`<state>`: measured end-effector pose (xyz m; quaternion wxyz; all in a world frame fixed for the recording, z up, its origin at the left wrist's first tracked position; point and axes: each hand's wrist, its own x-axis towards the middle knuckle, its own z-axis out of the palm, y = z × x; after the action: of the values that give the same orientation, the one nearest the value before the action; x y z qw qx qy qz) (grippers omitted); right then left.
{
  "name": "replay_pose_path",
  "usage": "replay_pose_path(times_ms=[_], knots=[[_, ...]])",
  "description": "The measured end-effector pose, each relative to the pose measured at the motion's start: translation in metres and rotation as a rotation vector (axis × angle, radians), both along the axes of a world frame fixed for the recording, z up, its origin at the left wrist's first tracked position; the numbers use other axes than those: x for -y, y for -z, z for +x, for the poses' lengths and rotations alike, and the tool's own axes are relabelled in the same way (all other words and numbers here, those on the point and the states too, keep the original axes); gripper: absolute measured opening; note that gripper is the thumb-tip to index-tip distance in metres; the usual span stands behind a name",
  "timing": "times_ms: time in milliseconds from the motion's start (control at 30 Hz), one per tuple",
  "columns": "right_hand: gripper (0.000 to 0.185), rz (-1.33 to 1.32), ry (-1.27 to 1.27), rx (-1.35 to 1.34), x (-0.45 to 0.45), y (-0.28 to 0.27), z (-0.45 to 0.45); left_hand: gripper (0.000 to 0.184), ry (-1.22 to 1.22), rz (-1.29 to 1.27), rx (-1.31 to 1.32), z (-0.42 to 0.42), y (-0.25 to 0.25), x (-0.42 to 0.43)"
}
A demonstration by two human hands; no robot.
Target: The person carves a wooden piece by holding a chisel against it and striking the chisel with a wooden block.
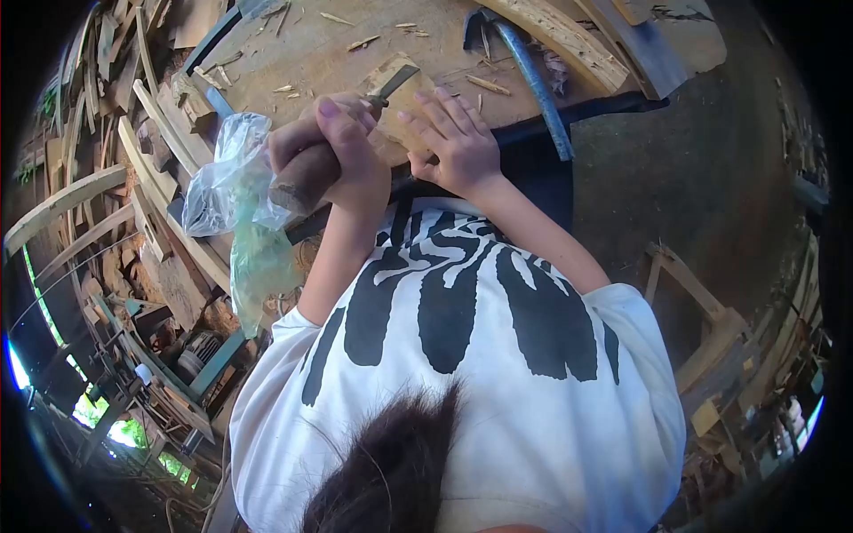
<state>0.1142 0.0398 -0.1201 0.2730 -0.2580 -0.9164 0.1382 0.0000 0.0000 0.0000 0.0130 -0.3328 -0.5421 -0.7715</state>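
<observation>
My left hand (pixel 342 147) is wrapped round the thick wooden handle (pixel 305 180) of a chisel, its thumb on top. The chisel blade (pixel 397 82) points up and to the right, over a pale piece of wood (pixel 404 111) on the worktop. My right hand (pixel 458 147) lies palm down beside the blade, fingers spread, its fingertips at the right edge of the pale wood. I cannot tell whether the blade's tip touches the wood.
The worktop (pixel 311 53) carries scattered wood chips, a blue-handled tool (pixel 533 84) and a curved timber (pixel 569 40). A clear plastic bag (pixel 235 178) hangs at its left edge. Timber offcuts (pixel 142 178) pile up on the left; a wooden frame (pixel 702 302) stands on the right.
</observation>
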Motion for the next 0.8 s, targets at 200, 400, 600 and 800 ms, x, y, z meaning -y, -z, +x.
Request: replay_pose_path(times_ms=[200,400,600,800], knots=[[0.054,0.041,0.025,-0.006,0.001,0.003,-0.001,0.018,0.005,0.041,0.008,-0.012,0.006,0.006],[0.055,0.041,0.044,0.017,0.002,0.003,0.000,0.018,0.063,0.131,0.033,-0.016,0.009,0.009],[0.053,0.038,0.049,0.055,0.001,0.002,-0.001,0.015,0.125,0.095,-0.058,-0.011,0.020,0.013],[0.052,0.041,0.056,0.042,0.001,0.003,-0.001,0.019,0.086,0.088,-0.103,-0.003,0.023,0.010]])
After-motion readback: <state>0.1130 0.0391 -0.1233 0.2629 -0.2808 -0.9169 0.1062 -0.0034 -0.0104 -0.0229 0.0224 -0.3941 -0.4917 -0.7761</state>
